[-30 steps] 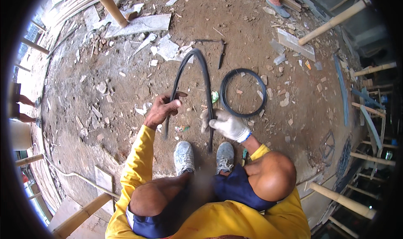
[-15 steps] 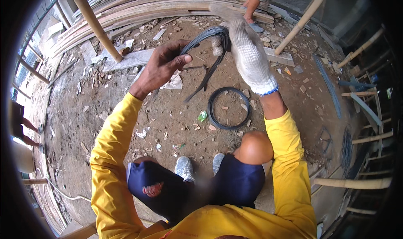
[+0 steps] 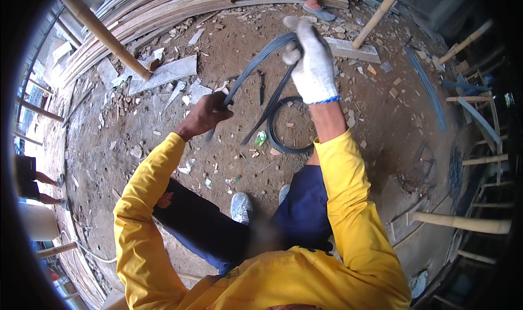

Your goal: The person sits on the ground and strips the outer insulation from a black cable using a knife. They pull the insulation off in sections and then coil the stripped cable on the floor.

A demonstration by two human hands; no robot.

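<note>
A bundle of thin dark tie wire (image 3: 251, 65) hangs in an arch between my two hands, bent double at the top right. My left hand (image 3: 204, 115), bare, is closed around one leg of the bundle near its lower end. At the bend, my right hand (image 3: 311, 65), in a white knitted glove, grips the wire with the thumb against it. The other leg slants down loose toward the ground. Below it lies a round coil of dark wire (image 3: 284, 147) on the dirt, partly behind my right forearm. A slim dark tool (image 3: 261, 87) lies beyond, its kind unclear.
Long wooden planks (image 3: 180, 10) are stacked at the back. Bamboo poles (image 3: 103, 32) rise at the left and right. Flat board pieces (image 3: 169, 74) and rubble litter the dirt. Another person's foot (image 3: 318, 12) is at the far side; someone's legs (image 3: 48, 186) show at the left.
My left hand has moved down and toward me along the wire, so the bundle is stretched longer between my hands. My right hand stays at the bend, and the view has shifted slightly.
</note>
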